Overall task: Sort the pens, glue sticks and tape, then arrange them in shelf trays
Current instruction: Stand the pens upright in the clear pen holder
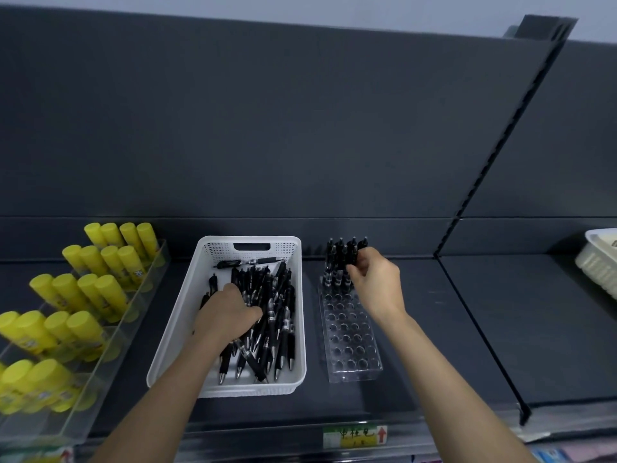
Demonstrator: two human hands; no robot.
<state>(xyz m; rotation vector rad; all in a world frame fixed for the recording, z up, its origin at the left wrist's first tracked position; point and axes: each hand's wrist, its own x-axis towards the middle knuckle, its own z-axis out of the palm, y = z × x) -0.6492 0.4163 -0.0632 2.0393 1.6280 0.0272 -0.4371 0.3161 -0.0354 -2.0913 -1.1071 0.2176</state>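
White plastic basket [180,322] sat mid-shelf [467,329], full of loose black pens [277,315]. Left hand [227,315] lay in the pile, fingers curled down among them; whether it gripped 1 could not be told. Right hand [377,279] pinched 1 pen [354,253] upright at the far end of the clear holder [350,345], beside other standing pens [335,265]. Yellow glue sticks [80,292] filled a clear tray [110,379] toward the shelf's left edge.
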